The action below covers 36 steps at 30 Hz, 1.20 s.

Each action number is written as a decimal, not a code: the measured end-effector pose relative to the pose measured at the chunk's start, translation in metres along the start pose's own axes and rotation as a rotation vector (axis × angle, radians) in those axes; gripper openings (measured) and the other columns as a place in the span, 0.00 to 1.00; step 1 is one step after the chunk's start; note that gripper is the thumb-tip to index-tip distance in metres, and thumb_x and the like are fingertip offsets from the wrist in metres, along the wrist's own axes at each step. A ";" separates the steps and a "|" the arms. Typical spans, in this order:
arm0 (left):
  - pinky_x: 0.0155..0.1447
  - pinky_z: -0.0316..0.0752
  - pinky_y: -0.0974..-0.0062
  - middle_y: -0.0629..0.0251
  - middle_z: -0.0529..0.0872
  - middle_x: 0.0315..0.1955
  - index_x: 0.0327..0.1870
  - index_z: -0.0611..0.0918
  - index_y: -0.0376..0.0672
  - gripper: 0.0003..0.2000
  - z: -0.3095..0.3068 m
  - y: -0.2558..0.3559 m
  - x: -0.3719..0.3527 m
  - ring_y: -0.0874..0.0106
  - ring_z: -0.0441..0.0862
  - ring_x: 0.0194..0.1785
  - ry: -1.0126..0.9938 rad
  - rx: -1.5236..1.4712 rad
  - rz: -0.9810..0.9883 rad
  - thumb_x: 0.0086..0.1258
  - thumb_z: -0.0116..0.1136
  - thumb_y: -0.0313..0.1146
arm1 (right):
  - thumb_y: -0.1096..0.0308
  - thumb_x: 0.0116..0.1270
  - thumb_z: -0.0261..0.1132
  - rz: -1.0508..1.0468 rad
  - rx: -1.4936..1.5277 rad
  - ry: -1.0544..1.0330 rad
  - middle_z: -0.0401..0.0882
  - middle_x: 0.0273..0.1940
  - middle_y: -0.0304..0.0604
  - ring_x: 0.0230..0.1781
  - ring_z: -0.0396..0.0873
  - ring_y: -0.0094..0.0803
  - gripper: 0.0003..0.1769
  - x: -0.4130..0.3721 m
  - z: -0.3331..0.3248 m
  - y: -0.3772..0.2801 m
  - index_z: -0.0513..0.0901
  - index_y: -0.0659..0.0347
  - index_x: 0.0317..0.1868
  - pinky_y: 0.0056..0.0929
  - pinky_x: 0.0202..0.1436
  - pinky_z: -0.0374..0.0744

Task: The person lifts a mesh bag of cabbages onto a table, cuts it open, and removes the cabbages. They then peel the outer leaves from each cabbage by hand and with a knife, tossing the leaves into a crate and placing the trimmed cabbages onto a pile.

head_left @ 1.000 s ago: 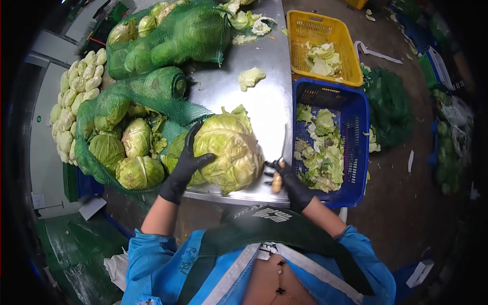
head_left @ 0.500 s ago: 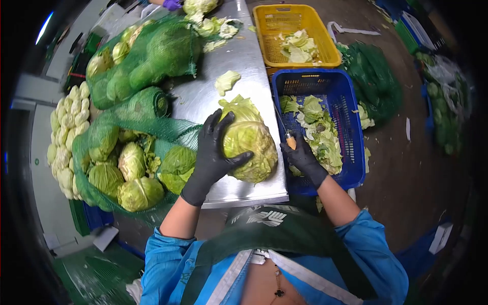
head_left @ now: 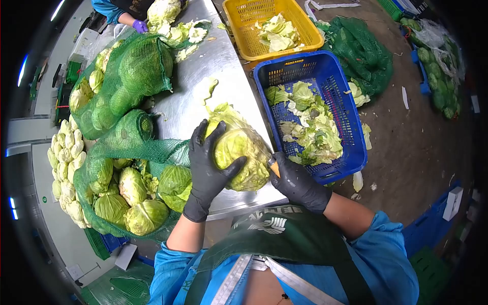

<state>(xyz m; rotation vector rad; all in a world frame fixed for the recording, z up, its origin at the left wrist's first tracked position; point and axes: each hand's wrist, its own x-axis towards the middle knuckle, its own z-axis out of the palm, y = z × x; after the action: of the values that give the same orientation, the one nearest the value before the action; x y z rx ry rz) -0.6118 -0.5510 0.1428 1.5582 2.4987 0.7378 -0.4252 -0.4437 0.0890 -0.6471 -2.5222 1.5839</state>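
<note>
A pale green cabbage (head_left: 235, 153) rests on the metal table (head_left: 197, 84) near its front right corner. My left hand (head_left: 209, 165), in a black glove, grips the cabbage's left side with fingers and thumb spread around it. In my right hand (head_left: 301, 184), also gloved in black, is a knife (head_left: 274, 168) with a wooden handle. Its blade lies against the right side of the cabbage and is hard to make out. A loose leaf (head_left: 209, 90) lies beyond the cabbage.
At left, green mesh sacks (head_left: 114, 145) hold several cabbages. A blue basket (head_left: 362, 147) with trimmed leaves stands right of the table, a yellow basket (head_left: 311, 25) behind it. Another person's purple-gloved hand (head_left: 140, 26) is at the far end. Green netting (head_left: 363, 56) lies on the floor.
My right hand has brought the knife from the blue basket's near edge leftward to the cabbage. The cabbage has tilted slightly under my left hand. The whole view has shifted.
</note>
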 end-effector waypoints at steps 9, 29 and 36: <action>0.64 0.59 0.56 0.45 0.64 0.59 0.57 0.72 0.48 0.35 0.001 -0.014 0.003 0.50 0.62 0.62 0.030 -0.113 -0.102 0.44 0.71 0.41 | 0.74 0.59 0.56 0.065 -0.024 0.014 0.74 0.29 0.62 0.30 0.76 0.54 0.18 0.005 0.008 0.004 0.65 0.69 0.49 0.45 0.31 0.74; 0.63 0.58 0.56 0.45 0.70 0.53 0.52 0.78 0.50 0.31 0.007 -0.030 0.003 0.50 0.64 0.60 0.102 -0.122 -0.055 0.44 0.71 0.49 | 0.73 0.60 0.53 -0.092 -0.104 0.085 0.74 0.28 0.61 0.29 0.74 0.60 0.18 0.003 0.018 0.015 0.63 0.69 0.50 0.49 0.33 0.73; 0.65 0.59 0.64 0.57 0.77 0.50 0.51 0.77 0.41 0.26 -0.001 -0.038 -0.002 0.59 0.66 0.60 0.114 -0.483 -0.140 0.48 0.69 0.36 | 0.73 0.62 0.50 -0.018 -0.196 -0.029 0.75 0.29 0.62 0.32 0.75 0.58 0.14 0.030 0.020 0.015 0.66 0.71 0.48 0.47 0.35 0.75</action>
<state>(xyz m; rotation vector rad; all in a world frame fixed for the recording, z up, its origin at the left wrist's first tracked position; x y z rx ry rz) -0.6422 -0.5666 0.1266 1.1883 2.2353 1.3150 -0.4539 -0.4427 0.0620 -0.6232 -2.7200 1.3610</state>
